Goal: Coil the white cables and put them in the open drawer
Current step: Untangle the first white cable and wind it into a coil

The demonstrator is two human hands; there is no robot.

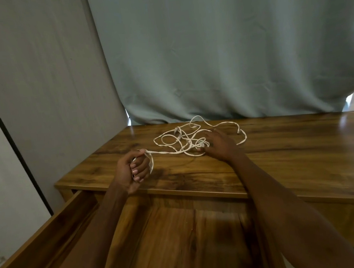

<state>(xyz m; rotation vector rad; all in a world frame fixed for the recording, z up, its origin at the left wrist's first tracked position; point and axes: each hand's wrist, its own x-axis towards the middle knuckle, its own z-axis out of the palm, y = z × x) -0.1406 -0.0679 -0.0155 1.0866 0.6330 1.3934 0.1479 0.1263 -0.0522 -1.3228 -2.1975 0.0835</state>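
On the desk, head view: my thin white cables lie in a messy tangle on the shiny brown wooden desk top, near the grey-green curtain.
Left hand: curled tight round one cable end, with a small loop round my fingers, so I think the coil has just begun.
Right hand: fingers on the tangle, pinching a strand, I think to hold it down while I pull.
Open wooden drawer: right under my arms, no cable in it yet.
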